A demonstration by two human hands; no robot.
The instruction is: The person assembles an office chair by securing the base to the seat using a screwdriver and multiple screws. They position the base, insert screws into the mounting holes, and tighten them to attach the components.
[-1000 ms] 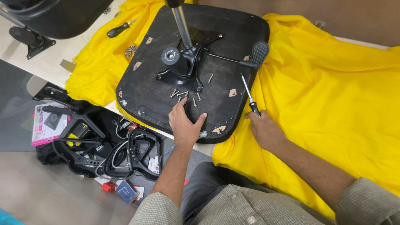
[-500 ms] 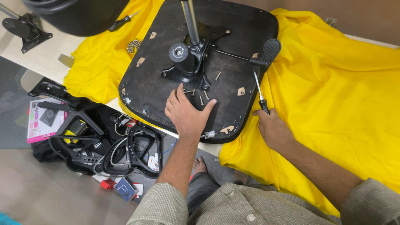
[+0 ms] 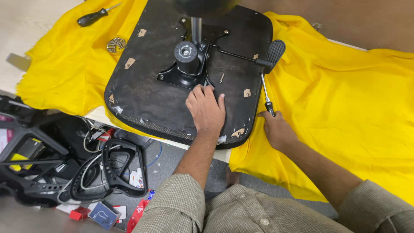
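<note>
Currently, the upturned office chair seat (image 3: 172, 82) lies on a yellow cloth (image 3: 345, 112) over the surface, with the left hand (image 3: 207, 110) pressed open and flat on its underside just below the black tilt mechanism (image 3: 185, 64). The right hand (image 3: 278, 129) is closed around a screwdriver (image 3: 267, 97) at the seat's right edge. A loose screw (image 3: 221, 78) beside the mechanism could be knocked off and lost if the seat were shifted.

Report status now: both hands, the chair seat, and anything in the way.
Left hand flat on upturned black chair seat, near mechanism plate. Right hand holds screwdriver on yellow cloth. One loose screw lies on seat.
</note>
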